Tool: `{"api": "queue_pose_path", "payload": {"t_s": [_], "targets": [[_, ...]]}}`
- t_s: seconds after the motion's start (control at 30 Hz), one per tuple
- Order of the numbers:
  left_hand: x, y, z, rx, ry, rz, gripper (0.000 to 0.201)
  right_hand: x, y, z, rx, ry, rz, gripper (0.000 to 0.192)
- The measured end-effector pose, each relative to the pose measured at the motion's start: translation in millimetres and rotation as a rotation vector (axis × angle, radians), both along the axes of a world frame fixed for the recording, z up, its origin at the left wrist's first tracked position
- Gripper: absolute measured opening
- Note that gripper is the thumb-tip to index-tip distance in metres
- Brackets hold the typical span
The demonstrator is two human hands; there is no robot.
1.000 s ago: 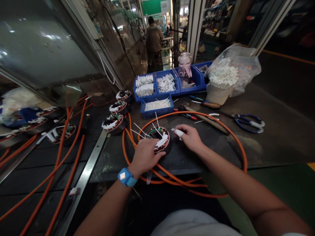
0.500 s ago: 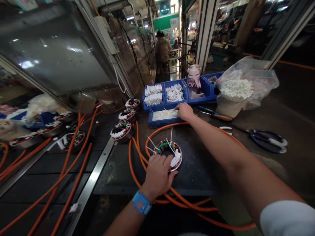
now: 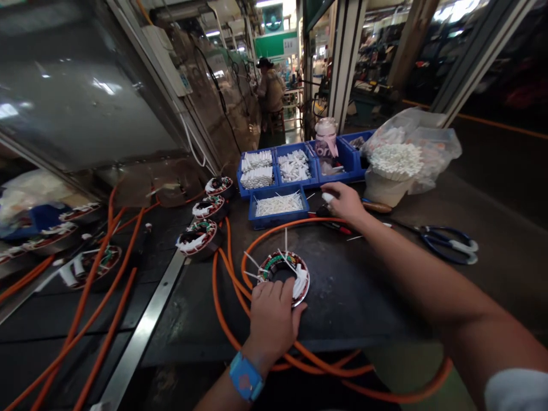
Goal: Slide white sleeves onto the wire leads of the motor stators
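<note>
My left hand [image 3: 274,317] rests flat on the near rim of the round motor stator with copper windings and white sleeves [image 3: 283,275], fingers spread and pressing it to the dark metal workbench [image 3: 351,291]; it grips nothing, it only holds the part down. The stator sits in front of me, inside a loop of thick orange cable [image 3: 240,268], with thin white strips sticking up from it. My right hand [image 3: 345,202] is stretched out beyond it, just right of the shallow blue plastic tray of thin white strips [image 3: 277,206], fingers curled around a small white piece [image 3: 327,197] that shows at the fingertips. Behind the tray stand 2 deeper blue bins of white sleeves [image 3: 278,166]. Blue-handled scissors [image 3: 449,242] lie well off to the right. 3 more wound stators [image 3: 208,214] are lined up to the left, near the cable. A blue wristband [image 3: 245,378] is on my left wrist.
</note>
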State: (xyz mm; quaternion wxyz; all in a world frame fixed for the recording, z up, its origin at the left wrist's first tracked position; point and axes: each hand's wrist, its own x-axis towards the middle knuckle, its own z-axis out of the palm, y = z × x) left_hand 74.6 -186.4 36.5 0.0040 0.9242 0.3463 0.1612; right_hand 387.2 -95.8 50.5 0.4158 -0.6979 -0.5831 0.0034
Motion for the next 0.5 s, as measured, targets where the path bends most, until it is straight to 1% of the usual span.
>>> {"api": "queue_pose_path", "payload": {"t_s": [0.03, 0.07, 0.13, 0.17, 0.2, 0.23, 0.3, 0.37, 0.43, 0.5], "targets": [[1.9, -1.0, -1.6, 0.019, -0.003, 0.023, 0.037, 13.6, -16.5, 3.9, 0.048, -0.023, -0.064, 0.034], [3.7, -1.8, -3.0, 0.037, -0.003, 0.037, 0.037, 28.7, -32.3, 8.5, 0.100, -0.061, -0.161, 0.036], [6.4, -3.1, -4.6, 0.064, 0.005, 0.046, 0.038, 60.4, -58.4, 18.4, 0.171, -0.180, -0.423, 0.042], [7.0, -3.6, -4.4, 0.073, 0.009, 0.045, 0.039, 75.5, -67.5, 23.3, 0.172, -0.241, -0.544, 0.046], [7.0, -4.0, -3.6, 0.076, 0.010, 0.041, 0.041, 89.2, -73.7, 27.7, 0.150, -0.292, -0.629, 0.049], [6.1, -4.3, -1.9, 0.073, 0.005, 0.031, 0.042, 100.9, -77.0, 31.6, 0.113, -0.318, -0.660, 0.049], [1.7, -4.3, 3.2, 0.043, -0.035, -0.015, 0.046, 117.6, -77.2, 37.8, 0.057, -0.322, -0.623, 0.038], [-5.9, -3.0, 9.7, 0.007, -0.091, -0.068, 0.048, 125.0, -73.3, 42.9, 0.081, -0.264, -0.556, 0.024], [-14.8, -0.2, 15.9, -0.011, -0.116, -0.081, 0.040, 122.8, -71.3, 47.4, 0.140, -0.185, -0.502, 0.019], [-22.2, 3.4, 20.5, -0.047, -0.104, -0.074, 0.029, 108.7, -75.8, 49.9, 0.174, -0.137, -0.426, 0.022]]}}
